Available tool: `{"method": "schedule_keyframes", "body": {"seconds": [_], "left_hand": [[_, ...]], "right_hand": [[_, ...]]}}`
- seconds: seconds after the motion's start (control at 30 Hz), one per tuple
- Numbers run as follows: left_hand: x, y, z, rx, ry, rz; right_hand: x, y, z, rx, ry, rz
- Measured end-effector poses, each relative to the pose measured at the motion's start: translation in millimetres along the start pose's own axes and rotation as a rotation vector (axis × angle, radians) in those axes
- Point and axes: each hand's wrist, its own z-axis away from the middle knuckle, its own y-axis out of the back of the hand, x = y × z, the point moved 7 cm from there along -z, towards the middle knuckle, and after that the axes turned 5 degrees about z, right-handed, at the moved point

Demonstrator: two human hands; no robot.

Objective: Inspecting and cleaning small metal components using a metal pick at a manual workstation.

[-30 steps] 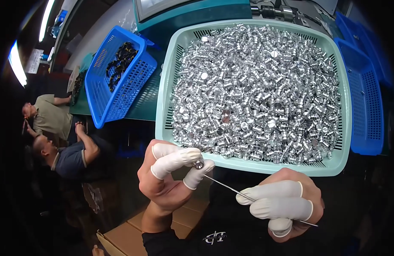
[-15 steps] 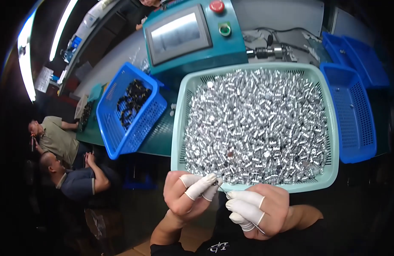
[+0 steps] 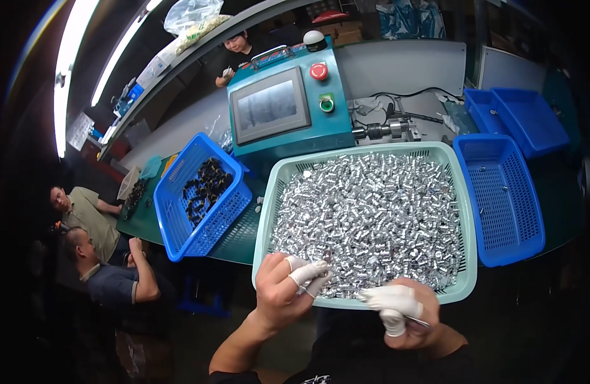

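A light green basket [image 3: 466, 256] stands before me, heaped with small silvery metal cylinders [image 3: 371, 217]. At its near left corner is my left hand [image 3: 287, 288], with white finger cots on thumb and fingers. Its fingertips are pinched together over the heap; whatever they hold is hidden. Over the near right rim, my right hand [image 3: 407, 313] also wears white finger cots. Its fingers are closed on a thin metal rod-like tool [image 3: 420, 322], of which one end shows at the palm side. The tool's other end is not visible.
Left stands a blue basket [image 3: 170, 221] of black parts. A perforated blue basket [image 3: 499, 211] and a blue tray [image 3: 531, 121] are at right. Behind the green basket stands a teal machine [image 3: 333, 121] with a screen. Several people are nearby at left and behind the machine.
My hands have drawn apart; the right hand's tool, which reached to the left fingertips, has moved away to the right. The view has tilted upward, showing more behind the machine.
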Motion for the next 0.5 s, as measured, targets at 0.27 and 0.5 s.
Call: {"method": "schedule_keyframes", "body": {"seconds": [0.27, 0.5], "left_hand": [[58, -160, -111, -0.205, -0.282, 0.419], [119, -372, -124, -0.763, -0.401, 0.067]], "right_hand": [[-28, 115, 85, 0.713, -0.017, 0.455], [-38, 143, 113, 0.857, -0.030, 0.582]]}}
